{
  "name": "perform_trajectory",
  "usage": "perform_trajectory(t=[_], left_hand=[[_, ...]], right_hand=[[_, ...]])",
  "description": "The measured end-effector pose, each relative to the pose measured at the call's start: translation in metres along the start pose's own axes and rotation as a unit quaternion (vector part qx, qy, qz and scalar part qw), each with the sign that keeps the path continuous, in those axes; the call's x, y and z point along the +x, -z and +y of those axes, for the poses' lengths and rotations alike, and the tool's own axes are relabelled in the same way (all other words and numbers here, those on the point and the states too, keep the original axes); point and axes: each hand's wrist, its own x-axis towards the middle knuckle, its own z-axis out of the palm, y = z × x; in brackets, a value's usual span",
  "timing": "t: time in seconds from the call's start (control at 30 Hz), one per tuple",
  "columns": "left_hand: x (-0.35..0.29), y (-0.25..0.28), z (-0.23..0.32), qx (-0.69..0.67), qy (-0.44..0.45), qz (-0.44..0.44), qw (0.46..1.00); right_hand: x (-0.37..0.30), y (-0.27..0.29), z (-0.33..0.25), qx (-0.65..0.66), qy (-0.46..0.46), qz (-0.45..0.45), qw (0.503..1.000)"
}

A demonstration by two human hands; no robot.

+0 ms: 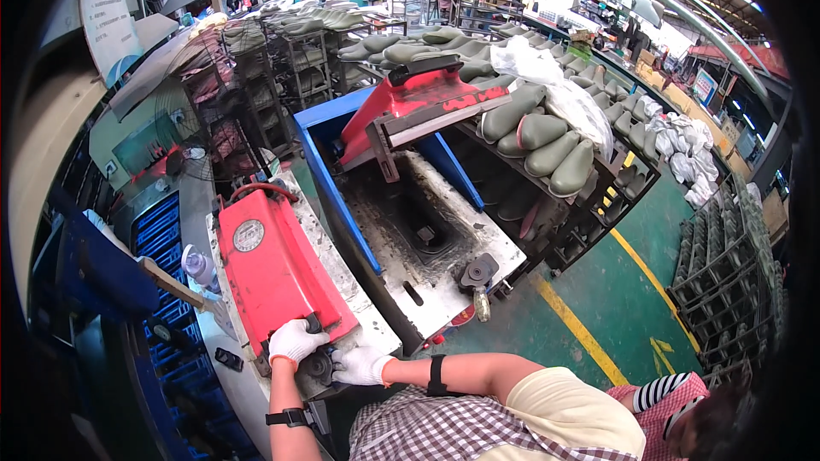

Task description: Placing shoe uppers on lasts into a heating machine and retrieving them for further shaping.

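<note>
My left hand [295, 341], in a white knit glove with an orange cuff, is closed round a black handle [313, 323] at the near end of a red machine cover [269, 260]. The cover lies lowered on its pale, scuffed base and carries a round gauge-like dial [248, 236]. Just right of it my right hand [359, 367], also gloved, has its curled fingers on a dark round knob [319, 365] at the base's front. The fingertips are partly hidden against the knob.
To the right, a second machine's red lid [406, 102] stands raised over a blackened cavity [427, 235]. Olive-green boots [547, 141] crowd a rack behind it. A purple-white bottle [198, 265] and a phone [229, 358] are at left. Another person [683, 410] is close at lower right.
</note>
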Motion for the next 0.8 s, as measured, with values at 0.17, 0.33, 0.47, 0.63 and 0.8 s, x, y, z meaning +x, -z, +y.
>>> perform_trajectory(t=[0.17,0.33,0.47,0.63,0.8], left_hand=[[0.0014,0.0015,0.0036,-0.023,0.0,-0.002,1.0],[0.0007,0.0025,0.0069,-0.024,0.008,-0.011,1.0],[-0.0002,0.0044,0.0069,-0.033,0.013,-0.023,0.999],[0.0015,0.0019,0.0043,-0.017,0.005,-0.009,1.0],[0.0045,-0.0016,0.0008,-0.014,-0.007,0.001,1.0]], right_hand=[[0.0019,0.004,0.0046,-0.006,0.006,0.008,1.0],[-0.0011,0.0037,0.0062,-0.002,0.01,0.019,1.0],[-0.0001,0.0022,0.0085,0.004,0.018,0.024,1.0],[0.0012,-0.0002,0.0084,-0.004,0.02,0.027,0.999],[-0.0008,0.0044,0.0069,-0.006,0.028,0.032,0.999]])
